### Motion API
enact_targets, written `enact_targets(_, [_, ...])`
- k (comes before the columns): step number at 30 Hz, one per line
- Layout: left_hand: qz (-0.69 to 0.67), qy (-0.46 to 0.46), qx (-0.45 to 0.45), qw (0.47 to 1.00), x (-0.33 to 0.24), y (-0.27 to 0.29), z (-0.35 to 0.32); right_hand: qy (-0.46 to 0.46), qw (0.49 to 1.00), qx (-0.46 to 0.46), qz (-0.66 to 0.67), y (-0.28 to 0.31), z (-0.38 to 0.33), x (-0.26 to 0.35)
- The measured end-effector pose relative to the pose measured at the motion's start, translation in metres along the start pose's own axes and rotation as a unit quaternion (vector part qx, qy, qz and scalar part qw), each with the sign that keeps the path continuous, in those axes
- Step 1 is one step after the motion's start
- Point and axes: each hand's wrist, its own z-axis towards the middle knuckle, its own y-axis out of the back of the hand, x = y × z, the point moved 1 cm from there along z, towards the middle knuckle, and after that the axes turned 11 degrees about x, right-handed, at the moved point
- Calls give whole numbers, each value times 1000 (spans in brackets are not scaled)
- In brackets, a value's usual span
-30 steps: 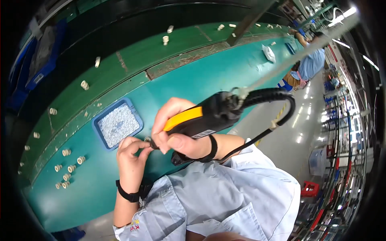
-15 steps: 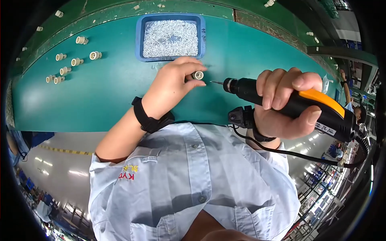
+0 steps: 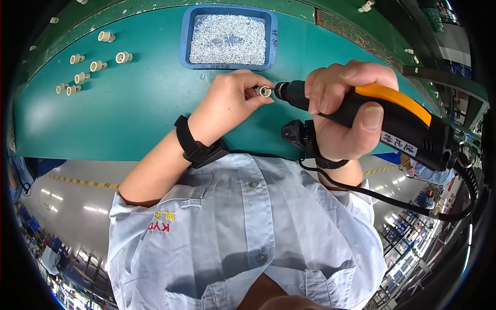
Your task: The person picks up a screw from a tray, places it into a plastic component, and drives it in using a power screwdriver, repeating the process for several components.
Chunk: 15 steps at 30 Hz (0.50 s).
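My left hand (image 3: 230,101) pinches a small whitish cylindrical fitting (image 3: 264,91) between thumb and fingers, its round open end showing. My right hand (image 3: 354,106) is wrapped round a black electric screwdriver (image 3: 411,121) with an orange strip along its grip. The tool points left, and its bit reaches the right side of the fitting. Whether the tip sits inside the fitting cannot be made out. Just beyond my left hand stands a blue tray (image 3: 185,41) full of small silvery screws or pins (image 3: 227,41).
Several similar whitish fittings (image 3: 96,65) stand on the green table (image 3: 134,113) at the left. A black cable (image 3: 377,195) hangs by my right wrist. The table's raised green border (image 3: 155,6) runs along the back. Another person (image 3: 431,173) is at the far right.
The screwdriver has moved left and slightly up, so its bit has come from a gap away right up to the fitting. The tray and fittings appear higher as the view shifts.
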Motion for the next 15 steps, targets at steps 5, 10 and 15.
enact_targets(5, [-12, -10, -10, 1000, 5, 1, 1, -11, 999, 10, -44, -3, 4, -10])
enact_targets(10, [-29, -21, -3, 999, 7, -2, 1, -10, 993, 8, -117, -8, 4, -11])
enact_targets(15, [-18, -23, 1, 1000, 5, -3, 0, -17, 993, 18, -112, -8, 5, -13])
